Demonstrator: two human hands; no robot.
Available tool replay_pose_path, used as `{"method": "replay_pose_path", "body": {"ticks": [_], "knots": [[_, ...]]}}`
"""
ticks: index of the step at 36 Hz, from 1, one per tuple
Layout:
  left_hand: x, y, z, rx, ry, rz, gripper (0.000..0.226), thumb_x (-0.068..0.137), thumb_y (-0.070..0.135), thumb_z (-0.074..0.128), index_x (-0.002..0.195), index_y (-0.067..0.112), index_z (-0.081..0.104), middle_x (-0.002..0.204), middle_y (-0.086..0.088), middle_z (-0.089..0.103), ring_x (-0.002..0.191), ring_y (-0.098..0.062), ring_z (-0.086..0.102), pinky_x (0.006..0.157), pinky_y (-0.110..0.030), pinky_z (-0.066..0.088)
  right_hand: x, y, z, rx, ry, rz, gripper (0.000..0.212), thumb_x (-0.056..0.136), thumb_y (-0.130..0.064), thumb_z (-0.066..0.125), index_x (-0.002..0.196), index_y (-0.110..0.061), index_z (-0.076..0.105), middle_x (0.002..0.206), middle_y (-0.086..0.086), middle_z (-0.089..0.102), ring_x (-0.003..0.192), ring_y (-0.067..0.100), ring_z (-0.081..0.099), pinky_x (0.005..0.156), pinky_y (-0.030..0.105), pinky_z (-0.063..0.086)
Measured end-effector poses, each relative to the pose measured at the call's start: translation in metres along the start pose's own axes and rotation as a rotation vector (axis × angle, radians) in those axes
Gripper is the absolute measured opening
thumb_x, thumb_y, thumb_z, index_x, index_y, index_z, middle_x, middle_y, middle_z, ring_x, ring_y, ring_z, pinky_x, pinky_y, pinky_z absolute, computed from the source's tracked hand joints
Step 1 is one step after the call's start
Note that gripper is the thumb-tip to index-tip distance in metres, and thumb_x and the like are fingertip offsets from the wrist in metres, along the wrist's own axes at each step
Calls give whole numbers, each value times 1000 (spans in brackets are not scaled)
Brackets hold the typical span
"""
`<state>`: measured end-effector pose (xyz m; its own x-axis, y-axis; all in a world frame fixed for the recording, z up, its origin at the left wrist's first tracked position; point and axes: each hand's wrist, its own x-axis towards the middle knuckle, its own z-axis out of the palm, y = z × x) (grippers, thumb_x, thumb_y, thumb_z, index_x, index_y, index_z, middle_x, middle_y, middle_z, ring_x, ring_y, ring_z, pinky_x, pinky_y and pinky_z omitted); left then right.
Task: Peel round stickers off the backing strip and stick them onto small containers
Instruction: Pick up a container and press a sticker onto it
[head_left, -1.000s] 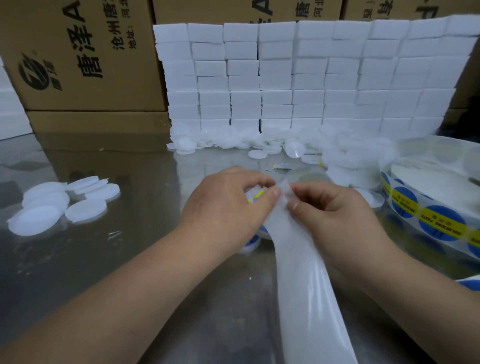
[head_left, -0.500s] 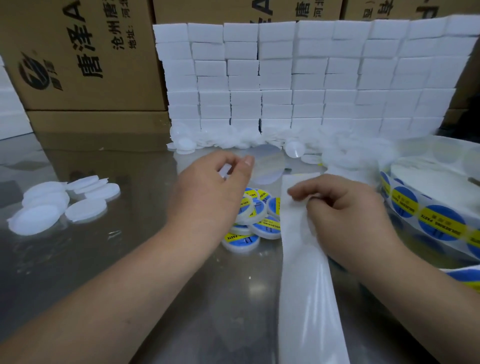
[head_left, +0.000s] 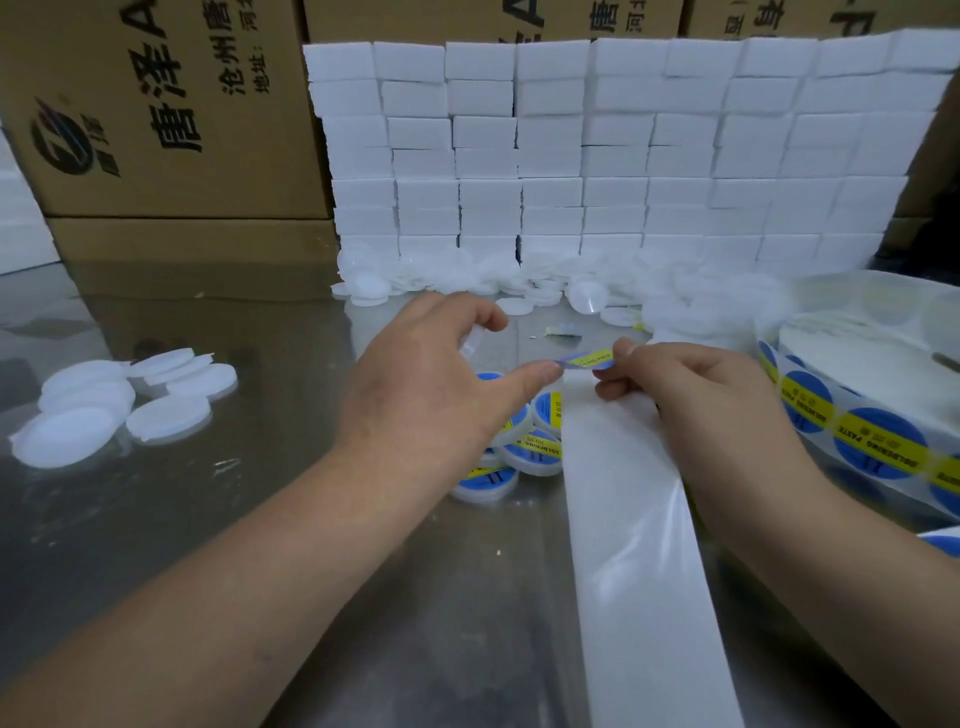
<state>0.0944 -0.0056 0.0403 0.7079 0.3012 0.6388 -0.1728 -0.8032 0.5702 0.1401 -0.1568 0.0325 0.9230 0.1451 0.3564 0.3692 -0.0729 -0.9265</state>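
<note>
Beyond the backing strip (head_left: 639, 545) stands the wall of white blocks (head_left: 623, 156); the sticker roll (head_left: 857, 431) sits to the strip's right. Your left hand (head_left: 431, 395), left of the strip's far end, holds a small clear container (head_left: 470, 340) in curled fingers. Your right hand (head_left: 691, 395) pinches that far end. Labelled containers (head_left: 535, 452) lie against the strip's left edge. Half a second ago no label showed here; now a round sticker (head_left: 587, 359) stands lifted off the end, touching your left thumb. It looks ready to go onto the container.
</note>
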Motion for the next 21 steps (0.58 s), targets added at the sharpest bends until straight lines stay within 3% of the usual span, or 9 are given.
{"method": "replay_pose_path", "body": {"ticks": [3, 5, 9, 15, 18, 21], "knots": [[0, 0, 0, 6, -23, 24, 27, 55, 57, 61, 72, 45, 43, 84, 25, 47, 87, 8, 38, 68, -4, 30, 1, 1, 1, -1, 24, 17, 27, 78, -26, 63, 52, -24, 68, 53, -15, 62, 51, -4, 50, 44, 9, 37], [0, -1, 1, 19, -33, 40, 30, 59, 52, 67, 78, 43, 45, 84, 25, 45, 87, 8, 36, 61, -14, 28, 2, 2, 1, -11, 39, 25, 25, 78, -20, 64, 54, -24, 69, 52, -11, 62, 49, -1, 49, 41, 9, 37], [1, -5, 5, 49, -37, 18, 36, 68, 45, 71, 89, 40, 43, 84, 26, 40, 83, 8, 32, 60, -18, 24, 1, 2, 3, -49, 38, 37, 23, 80, -18, 65, 57, -22, 68, 49, -11, 60, 42, -3, 47, 35, 8, 34], [7, -12, 5, 73, 12, -75, 28, 80, 13, 53, 101, 31, 48, 100, 16, 44, 85, -8, 48, 67, -25, 32, 1, 1, 1, -71, 70, 34, 22, 84, -19, 61, 62, -19, 66, 58, 0, 60, 39, -1, 45, 32, 9, 32], [10, -3, 2, -346, 21, -273, 21, 83, 8, 46, 85, 28, 52, 82, 12, 51, 73, -16, 55, 58, -31, 45, 1, 1, 0, -60, 70, 22, 23, 83, -19, 61, 61, -18, 66, 61, 2, 62, 46, 3, 48, 35, 11, 36], [10, 4, -1, -862, -61, -406, 30, 91, 5, 33, 88, 25, 56, 90, 3, 60, 76, -16, 60, 59, -25, 51, -2, 1, 3, -19, -12, 37, 24, 83, -19, 61, 60, -17, 67, 56, -4, 62, 46, 2, 49, 38, 11, 38]]}}
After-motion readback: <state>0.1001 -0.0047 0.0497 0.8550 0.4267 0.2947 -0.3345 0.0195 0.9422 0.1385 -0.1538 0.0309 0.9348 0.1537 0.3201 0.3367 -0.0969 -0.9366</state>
